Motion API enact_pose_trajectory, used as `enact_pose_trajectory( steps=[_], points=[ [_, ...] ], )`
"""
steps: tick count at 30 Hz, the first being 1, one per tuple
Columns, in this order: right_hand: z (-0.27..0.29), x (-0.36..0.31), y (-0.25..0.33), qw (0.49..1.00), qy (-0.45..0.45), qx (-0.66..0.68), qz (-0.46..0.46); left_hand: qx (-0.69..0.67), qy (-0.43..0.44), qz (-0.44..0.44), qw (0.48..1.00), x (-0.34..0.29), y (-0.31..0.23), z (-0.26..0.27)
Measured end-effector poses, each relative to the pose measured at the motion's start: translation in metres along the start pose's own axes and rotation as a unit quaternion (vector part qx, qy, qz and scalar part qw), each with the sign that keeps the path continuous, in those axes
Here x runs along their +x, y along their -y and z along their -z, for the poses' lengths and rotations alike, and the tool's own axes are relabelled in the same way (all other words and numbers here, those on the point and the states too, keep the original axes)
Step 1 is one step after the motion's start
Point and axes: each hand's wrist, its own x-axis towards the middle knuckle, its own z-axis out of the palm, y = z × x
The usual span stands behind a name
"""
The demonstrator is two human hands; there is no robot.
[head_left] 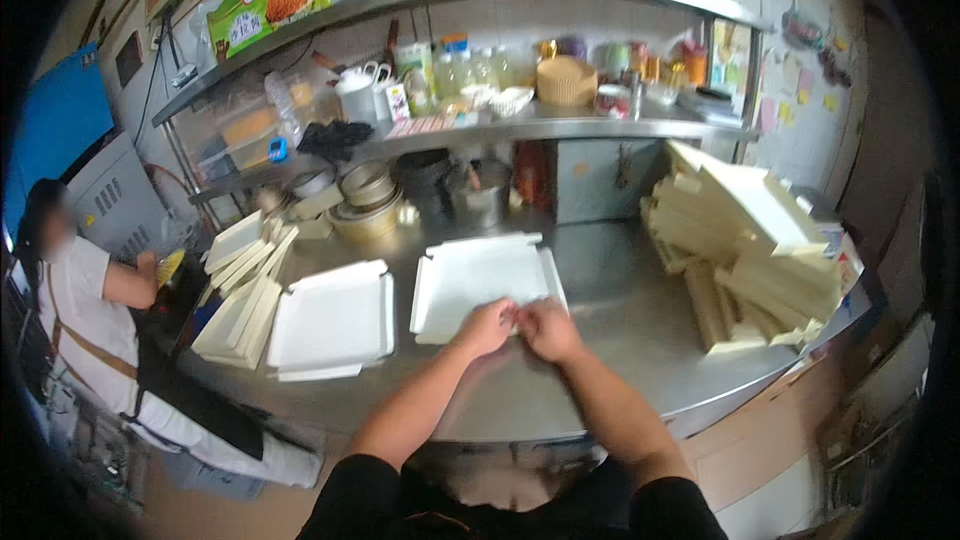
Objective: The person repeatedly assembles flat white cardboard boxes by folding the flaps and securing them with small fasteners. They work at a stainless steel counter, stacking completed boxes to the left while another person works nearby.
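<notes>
In front of me on the steel worktop lies a white cardboard tray (480, 285) with low folded edges. At its near edge my left hand (487, 328) and my right hand (549, 329) meet, fingers closed and close together. Both seem to pinch the cardboard rim there, though the fingertips are partly hidden and blurred. A second white cardboard tray (333, 320) lies flat to the left, apart from my hands.
Cream folded boxes (240, 320) stack at the left; a large leaning pile of cardboard pieces (755, 250) stands at the right. Pots (368, 202) and a grey metal box (610, 180) line the back under a loaded shelf (450, 135). A person (90, 300) stands at the left.
</notes>
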Motion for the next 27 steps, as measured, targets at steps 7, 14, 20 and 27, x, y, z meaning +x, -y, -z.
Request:
enact_pose_trajectory(
  steps=[7, 14, 20, 27],
  points=[
    [0.012, 0.001, 0.01, 0.992, 0.108, -0.061, -0.022, 0.157, -0.112, -0.215, 0.957, -0.055, 0.017, 0.038],
    [-0.008, 0.008, 0.012, 0.978, 0.081, -0.189, -0.024, 0.189, -0.054, -0.039, 0.98, -0.042, 0.012, 0.02],
    [0.011, 0.004, 0.003, 0.988, 0.11, -0.086, -0.069, 0.132, -0.034, -0.109, 0.985, -0.047, 0.003, 0.032],
    [-0.003, 0.007, 0.017, 0.983, 0.157, -0.089, 0.014, -0.036, 0.041, -0.095, 0.994, -0.043, 0.029, 0.047]
  ],
)
